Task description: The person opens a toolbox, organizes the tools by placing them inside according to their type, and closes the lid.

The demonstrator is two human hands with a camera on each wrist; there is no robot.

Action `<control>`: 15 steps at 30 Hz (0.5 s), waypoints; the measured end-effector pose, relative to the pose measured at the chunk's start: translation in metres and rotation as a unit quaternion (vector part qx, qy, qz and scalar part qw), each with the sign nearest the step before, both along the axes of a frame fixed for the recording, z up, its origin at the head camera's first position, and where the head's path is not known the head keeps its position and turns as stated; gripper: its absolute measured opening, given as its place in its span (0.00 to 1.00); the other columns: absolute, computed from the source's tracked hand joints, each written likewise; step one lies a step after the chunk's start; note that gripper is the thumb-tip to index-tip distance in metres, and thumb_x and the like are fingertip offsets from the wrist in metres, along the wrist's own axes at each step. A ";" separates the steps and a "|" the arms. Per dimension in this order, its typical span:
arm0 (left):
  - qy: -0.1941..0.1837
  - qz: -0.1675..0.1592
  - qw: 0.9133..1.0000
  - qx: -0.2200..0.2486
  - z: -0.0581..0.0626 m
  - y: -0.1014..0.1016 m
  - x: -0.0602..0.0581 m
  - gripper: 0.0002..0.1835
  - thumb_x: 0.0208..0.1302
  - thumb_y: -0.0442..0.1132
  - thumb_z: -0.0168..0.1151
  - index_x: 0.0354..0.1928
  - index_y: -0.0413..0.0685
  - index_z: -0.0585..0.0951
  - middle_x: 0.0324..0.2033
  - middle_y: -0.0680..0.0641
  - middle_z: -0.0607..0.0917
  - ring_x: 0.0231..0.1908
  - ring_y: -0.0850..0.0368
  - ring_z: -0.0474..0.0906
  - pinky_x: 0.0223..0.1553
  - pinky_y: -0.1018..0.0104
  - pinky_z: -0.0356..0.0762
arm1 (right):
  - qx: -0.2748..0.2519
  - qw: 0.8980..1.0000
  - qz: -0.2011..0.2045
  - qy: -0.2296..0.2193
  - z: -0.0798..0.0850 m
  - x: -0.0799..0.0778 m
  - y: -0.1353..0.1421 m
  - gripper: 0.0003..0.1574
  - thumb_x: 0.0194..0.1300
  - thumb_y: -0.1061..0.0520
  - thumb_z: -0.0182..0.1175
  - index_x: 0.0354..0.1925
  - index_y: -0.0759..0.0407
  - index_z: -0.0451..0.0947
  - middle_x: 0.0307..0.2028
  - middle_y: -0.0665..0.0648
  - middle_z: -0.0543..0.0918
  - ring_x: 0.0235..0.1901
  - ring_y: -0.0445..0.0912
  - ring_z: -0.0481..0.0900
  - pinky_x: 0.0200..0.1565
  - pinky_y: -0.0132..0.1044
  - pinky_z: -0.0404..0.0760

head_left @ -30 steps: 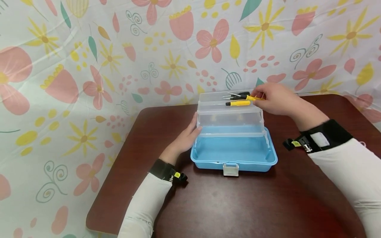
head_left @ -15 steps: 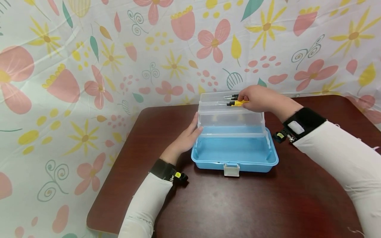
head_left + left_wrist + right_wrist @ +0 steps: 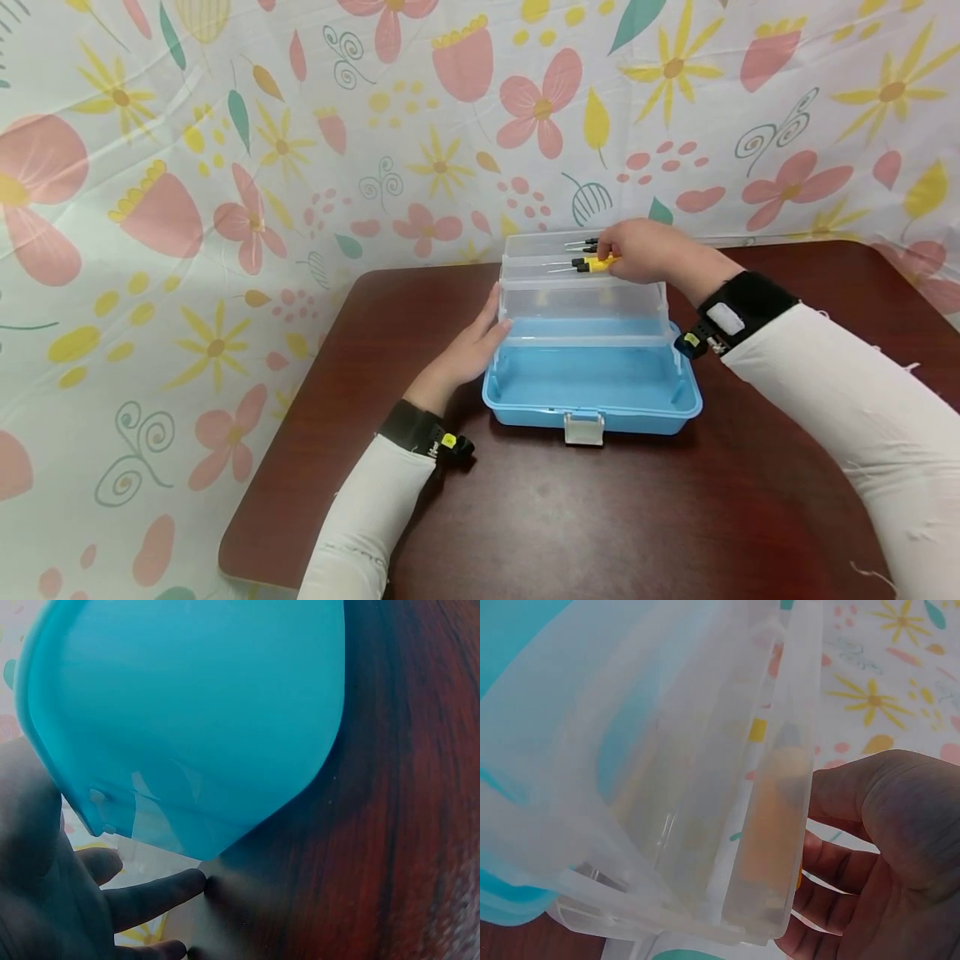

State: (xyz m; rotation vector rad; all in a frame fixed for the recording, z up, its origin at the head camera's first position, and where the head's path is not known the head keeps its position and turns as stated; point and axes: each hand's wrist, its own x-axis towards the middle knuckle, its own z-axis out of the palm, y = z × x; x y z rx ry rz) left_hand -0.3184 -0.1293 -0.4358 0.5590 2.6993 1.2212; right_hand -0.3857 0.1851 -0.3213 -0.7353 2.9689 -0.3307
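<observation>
Left hand (image 3: 471,348) rests, fingers extended, against the box (image 3: 592,410) at nine o'clock while the right hand (image 3: 641,250) pinches a yellow screwdriver (image 3: 597,266) toward twelve.

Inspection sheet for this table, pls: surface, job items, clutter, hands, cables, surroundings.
Surface: dark reddish-brown table, slight glare at front.
Job's things: blue toolbox open, latch at front; translucent trays raised; yellow-handled tools in them, black-handled tools farther back, partly hidden.
Clutter: nothing seen.
Left hand: fingers straight, against left side of trays.
Right hand: at yellow-handled tools, grip partly hidden.
Cables: nothing seen; black straps on both wrists.
Surroundings: floral cloth hangs behind table.
</observation>
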 end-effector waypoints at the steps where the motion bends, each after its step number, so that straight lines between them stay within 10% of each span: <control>1: 0.000 0.000 1.000 -0.001 0.000 0.000 0.000 0.37 0.80 0.64 0.39 0.77 0.89 0.29 0.83 0.63 0.39 0.82 0.47 0.46 0.77 0.34 0.51 | 0.000 1.000 -0.002 0.000 0.000 0.000 0.000 0.17 0.67 0.61 0.61 0.53 0.62 0.84 0.50 0.66 0.86 0.45 0.58 0.78 0.52 0.57 0.82; 15: 0.007 -0.005 1.000 -0.003 -0.001 -0.001 -0.001 0.37 0.80 0.64 0.38 0.77 0.88 0.29 0.83 0.65 0.38 0.82 0.49 0.45 0.78 0.36 0.50 | -0.015 1.000 -0.024 -0.003 -0.002 -0.004 0.000 0.11 0.64 0.60 0.64 0.46 0.61 0.83 0.46 0.66 0.85 0.42 0.58 0.78 0.44 0.52 0.83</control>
